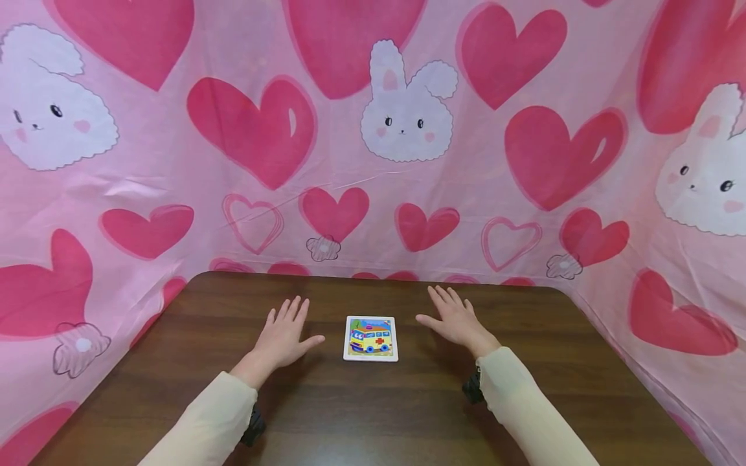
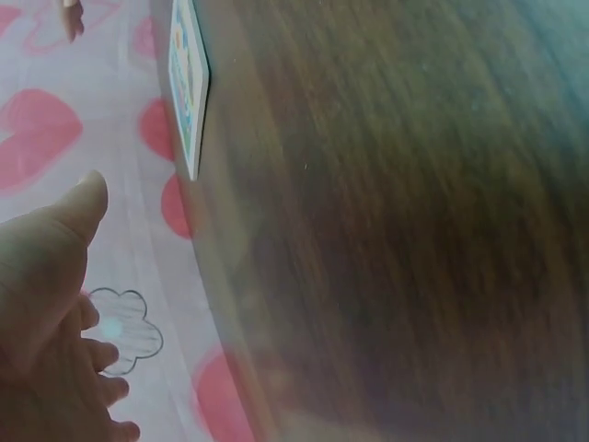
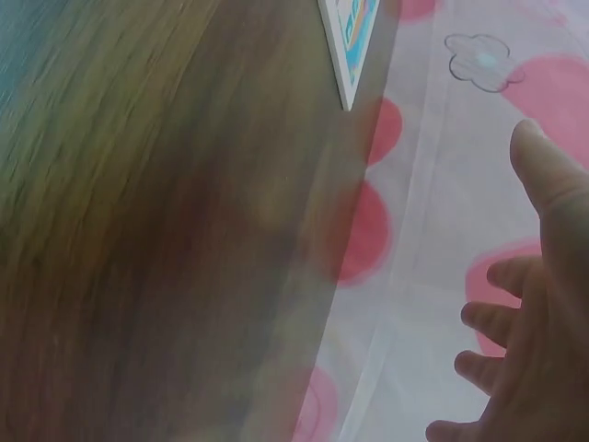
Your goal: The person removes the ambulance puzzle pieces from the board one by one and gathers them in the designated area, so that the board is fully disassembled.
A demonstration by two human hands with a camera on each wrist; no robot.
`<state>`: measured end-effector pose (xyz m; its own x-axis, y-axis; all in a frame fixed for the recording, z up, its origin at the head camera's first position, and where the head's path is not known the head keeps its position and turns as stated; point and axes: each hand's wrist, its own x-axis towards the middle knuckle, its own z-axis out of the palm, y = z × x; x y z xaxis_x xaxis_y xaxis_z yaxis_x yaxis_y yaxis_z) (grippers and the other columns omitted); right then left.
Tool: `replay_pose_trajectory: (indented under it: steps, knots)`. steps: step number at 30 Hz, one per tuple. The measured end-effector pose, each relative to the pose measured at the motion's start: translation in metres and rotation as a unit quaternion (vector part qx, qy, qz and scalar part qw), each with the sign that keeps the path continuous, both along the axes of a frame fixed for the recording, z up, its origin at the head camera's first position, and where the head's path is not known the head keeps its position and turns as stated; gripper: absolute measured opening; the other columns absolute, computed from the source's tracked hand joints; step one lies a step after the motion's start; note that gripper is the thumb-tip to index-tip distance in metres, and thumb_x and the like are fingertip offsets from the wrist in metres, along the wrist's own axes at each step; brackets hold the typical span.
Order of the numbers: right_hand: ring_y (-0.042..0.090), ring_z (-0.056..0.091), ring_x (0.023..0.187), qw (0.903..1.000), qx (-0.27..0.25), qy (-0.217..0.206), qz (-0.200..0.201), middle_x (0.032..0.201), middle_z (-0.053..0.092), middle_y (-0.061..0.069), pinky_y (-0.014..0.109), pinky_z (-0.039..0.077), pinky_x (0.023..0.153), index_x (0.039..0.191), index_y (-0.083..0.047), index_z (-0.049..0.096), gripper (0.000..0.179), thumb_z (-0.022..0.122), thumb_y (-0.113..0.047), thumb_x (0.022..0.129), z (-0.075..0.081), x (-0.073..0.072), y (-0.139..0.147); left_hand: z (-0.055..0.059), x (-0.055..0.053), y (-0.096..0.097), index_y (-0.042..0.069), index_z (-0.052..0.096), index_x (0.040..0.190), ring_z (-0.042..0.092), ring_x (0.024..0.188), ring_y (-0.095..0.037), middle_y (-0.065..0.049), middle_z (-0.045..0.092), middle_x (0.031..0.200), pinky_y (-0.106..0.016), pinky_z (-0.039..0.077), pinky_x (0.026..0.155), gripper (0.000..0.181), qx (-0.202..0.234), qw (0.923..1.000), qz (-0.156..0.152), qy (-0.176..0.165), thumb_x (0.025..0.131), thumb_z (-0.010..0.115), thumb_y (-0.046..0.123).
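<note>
In the head view, the left grip [image 1: 281, 338], a person's bare hand, is spread over a dark wood-grained bench [image 1: 350, 414], its fingers straight and pointing away from the person, its thumb stretched out to the side. The right grip [image 1: 459, 323] is spread too, its thumb reaching inward towards the left one. A square picture board [image 1: 370, 338] lies flat on the bench between the two grips, apart from both: near the tip of the left grip's thumb, and to the left of the right grip. The board has a white border and shows a yellow ambulance with a red cross. Behind the left grip comes a cream left sleeve [image 1: 198, 421], behind the right grip a matching right sleeve [image 1: 530, 401]. Past the fingertips of both, beyond the bench's far edge, is a pink backdrop [image 1: 350, 175] with hearts and white rabbit faces.

In the left wrist view, the left grip's thumb stands apart from its four fingers. The board shows at a steep slant beyond the thumb, not touching it; a bit of the right grip appears farther off.

In the right wrist view, the right grip is spread, thumb well clear of the fingers. Only one corner of the board shows, beyond the thumb and apart from it. Whether either palm touches the bench cannot be told.
</note>
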<state>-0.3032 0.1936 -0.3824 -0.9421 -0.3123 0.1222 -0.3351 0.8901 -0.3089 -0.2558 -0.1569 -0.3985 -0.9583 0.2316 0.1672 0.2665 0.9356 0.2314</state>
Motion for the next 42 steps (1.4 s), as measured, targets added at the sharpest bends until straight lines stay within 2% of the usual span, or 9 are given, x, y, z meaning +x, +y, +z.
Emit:
replay_pose_trajectory:
  steps: [10,18,25,33,42]
  knots:
    - [0.036,0.013,0.135,0.9979,-0.051,-0.022,0.033,0.147,0.026,0.015,0.062,0.007,0.102,0.145,-0.007,0.025,0.082,0.054,-0.054,0.085,-0.007,-0.002,-0.017,-0.008,-0.006,0.016,-0.004,0.03,0.141,0.019,0.133,-0.039,-0.024,0.025,0.145,-0.055,0.014,0.105,0.079,0.033,0.9984,-0.034,-0.031,0.085,0.061,0.044]
    - [0.034,0.016,0.135,0.9959,-0.059,-0.043,0.054,0.146,0.03,0.011,0.058,0.012,0.104,0.144,-0.008,0.029,0.076,0.058,-0.047,0.085,-0.016,-0.004,-0.03,-0.014,-0.008,0.028,0.001,0.036,0.14,0.022,0.133,-0.035,-0.019,0.03,0.145,-0.05,0.017,0.106,0.072,0.039,0.9954,-0.072,-0.051,0.086,0.061,0.041]
    - [0.031,0.018,0.135,0.9948,-0.042,-0.062,0.069,0.144,0.034,0.008,0.055,0.014,0.104,0.142,-0.011,0.036,0.073,0.061,-0.046,0.084,-0.026,-0.003,-0.04,-0.021,-0.012,0.037,0.003,0.037,0.14,0.023,0.134,-0.033,-0.015,0.031,0.145,-0.048,0.018,0.106,0.07,0.023,0.9943,-0.076,-0.071,0.086,0.061,0.04]
    - [0.036,0.021,0.133,0.9921,-0.003,-0.069,0.105,0.142,0.037,0.01,0.061,0.016,0.1,0.137,-0.007,0.043,0.068,0.063,-0.044,0.083,-0.039,-0.005,-0.049,-0.024,-0.011,0.047,0.0,0.041,0.137,0.027,0.132,-0.033,-0.016,0.037,0.141,-0.049,0.021,0.105,0.064,0.003,0.9909,-0.105,-0.084,0.087,0.061,0.035]
    - [0.036,0.021,0.133,0.988,0.017,-0.092,0.122,0.142,0.038,0.01,0.062,0.014,0.101,0.137,-0.009,0.044,0.066,0.064,-0.042,0.083,-0.042,-0.002,-0.052,-0.027,-0.008,0.051,0.004,0.041,0.138,0.027,0.132,-0.031,-0.012,0.038,0.142,-0.049,0.02,0.105,0.06,-0.002,0.9865,-0.122,-0.109,0.089,0.059,0.034]
